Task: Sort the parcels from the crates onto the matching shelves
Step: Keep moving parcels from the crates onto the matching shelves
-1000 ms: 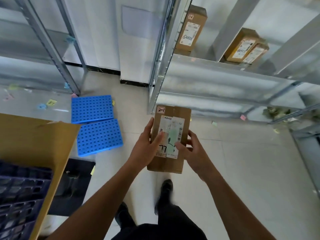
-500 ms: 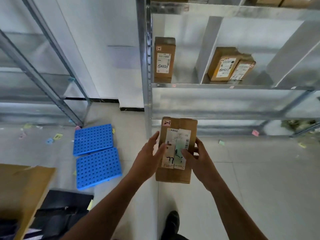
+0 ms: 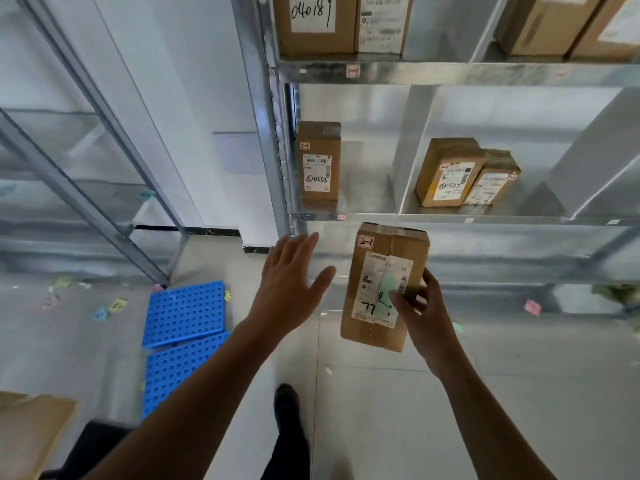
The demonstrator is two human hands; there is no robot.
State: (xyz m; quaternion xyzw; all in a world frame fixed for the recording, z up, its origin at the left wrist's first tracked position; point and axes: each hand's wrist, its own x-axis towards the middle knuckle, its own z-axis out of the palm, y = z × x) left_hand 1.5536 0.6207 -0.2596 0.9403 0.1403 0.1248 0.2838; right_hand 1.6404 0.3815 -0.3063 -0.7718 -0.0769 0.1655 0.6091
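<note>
A brown cardboard parcel (image 3: 372, 306) with a white label and a tag reading 2-1 is held up in front of the metal shelf rack (image 3: 450, 219). My right hand (image 3: 424, 315) grips its right side, thumb on the label. My left hand (image 3: 289, 287) hovers to the left of the parcel with fingers spread, touching nothing. On the shelf just above stand one parcel (image 3: 318, 161) at the left bay and two leaning parcels (image 3: 464, 174) in the bay to the right. More parcels (image 3: 343, 24) stand on the top shelf.
Two blue perforated plastic panels (image 3: 183, 337) lie on the floor at the left. A second metal rack (image 3: 86, 188) stands at the far left. A cardboard flap (image 3: 31, 427) shows at the lower left corner. Small paper tags litter the floor. My shoe (image 3: 285, 400) is below.
My left hand has let go of the parcel and moved left, fingers spread. The parcel has risen closer to the shelf edge, held by my right hand alone. The view tilted upward.
</note>
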